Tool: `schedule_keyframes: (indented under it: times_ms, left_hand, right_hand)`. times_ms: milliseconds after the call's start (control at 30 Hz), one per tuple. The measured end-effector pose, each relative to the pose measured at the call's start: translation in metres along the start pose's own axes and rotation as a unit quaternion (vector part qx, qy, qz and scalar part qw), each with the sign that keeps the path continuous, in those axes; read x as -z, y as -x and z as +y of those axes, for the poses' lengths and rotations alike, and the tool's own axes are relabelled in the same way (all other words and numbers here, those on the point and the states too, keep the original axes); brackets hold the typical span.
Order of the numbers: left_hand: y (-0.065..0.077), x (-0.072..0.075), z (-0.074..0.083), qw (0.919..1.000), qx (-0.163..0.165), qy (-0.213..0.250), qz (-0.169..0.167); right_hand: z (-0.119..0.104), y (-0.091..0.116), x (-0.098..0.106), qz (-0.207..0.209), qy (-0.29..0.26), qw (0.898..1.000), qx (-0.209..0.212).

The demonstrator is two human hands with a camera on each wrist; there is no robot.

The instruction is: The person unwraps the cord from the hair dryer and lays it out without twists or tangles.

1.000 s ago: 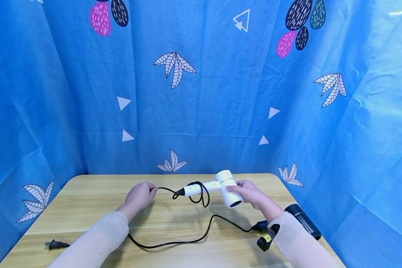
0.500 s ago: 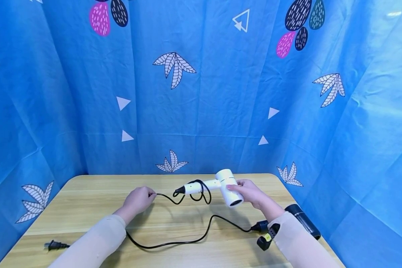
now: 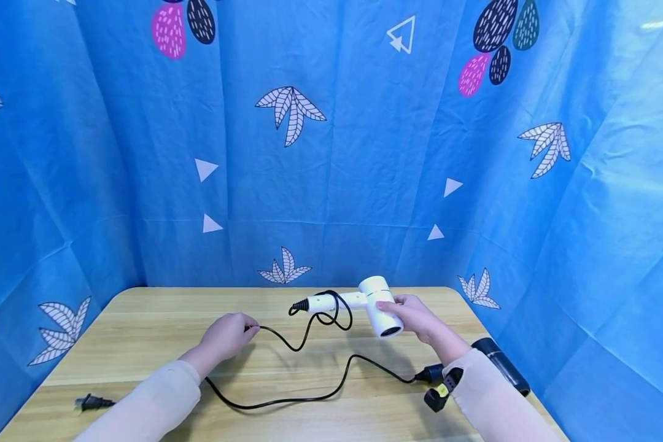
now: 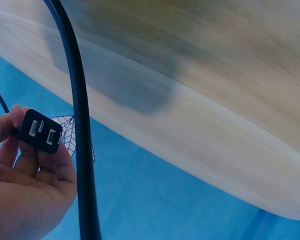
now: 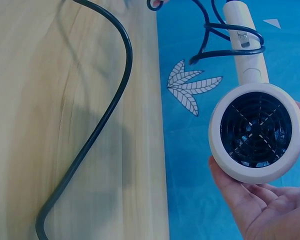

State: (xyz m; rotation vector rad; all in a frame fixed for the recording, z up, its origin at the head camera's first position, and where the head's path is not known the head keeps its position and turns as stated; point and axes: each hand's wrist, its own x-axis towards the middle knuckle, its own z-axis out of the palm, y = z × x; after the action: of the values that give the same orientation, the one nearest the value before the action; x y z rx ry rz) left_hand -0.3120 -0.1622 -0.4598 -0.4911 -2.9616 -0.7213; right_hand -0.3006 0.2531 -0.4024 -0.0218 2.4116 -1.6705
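My right hand (image 3: pixel 414 316) grips a white hair dryer (image 3: pixel 381 312) by its barrel, above the table; the right wrist view shows its round dark grille (image 5: pixel 256 130). The dryer's handle points left, with a black cord (image 5: pixel 240 52) looped loosely round it. In the left wrist view, my left hand (image 4: pixel 32 182) pinches a black plug (image 4: pixel 40 131) on the cord, its metal prongs facing the camera. The head view shows my left hand (image 3: pixel 226 341) to the left of the dryer, the cord sagging between them; the plug is hidden there.
A black cylindrical appliance (image 3: pixel 500 363) lies at the table's right edge, partly behind my right sleeve. Its black cord (image 3: pixel 287 401) curves across the front of the wooden table (image 3: pixel 160 313). Another black plug (image 3: pixel 94 403) lies at the left. Blue patterned curtain surrounds the table.
My left hand has moved slightly left and towards me. The cord between my hands now hangs in a longer, deeper sag. The dryer's handle has risen slightly.
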Motion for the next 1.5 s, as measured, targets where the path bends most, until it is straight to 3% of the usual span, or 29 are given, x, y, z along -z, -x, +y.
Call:
schedule_keyframes:
  times_ms: [467, 867, 1167, 1500]
  left_hand:
    - [0.007, 0.015, -0.003, 0.9958, -0.088, 0.012, 0.021]
    - [0.008, 0.028, -0.006, 0.9928, -0.113, 0.024, 0.032]
    - [0.008, 0.034, -0.009, 0.9811, -0.168, 0.025, 0.094]
    - [0.013, 0.044, -0.01, 0.9782, -0.139, 0.066, 0.14]
  right_hand:
    - [0.005, -0.003, 0.001, 0.029, -0.004, 0.999, -0.012]
    - [0.009, -0.005, 0.0, 0.062, 0.004, 0.998, -0.019]
    - [0.011, -0.005, 0.003, 0.076, 0.007, 0.997, -0.027]
    - [0.018, -0.005, 0.004, 0.084, 0.013, 0.996, -0.039]
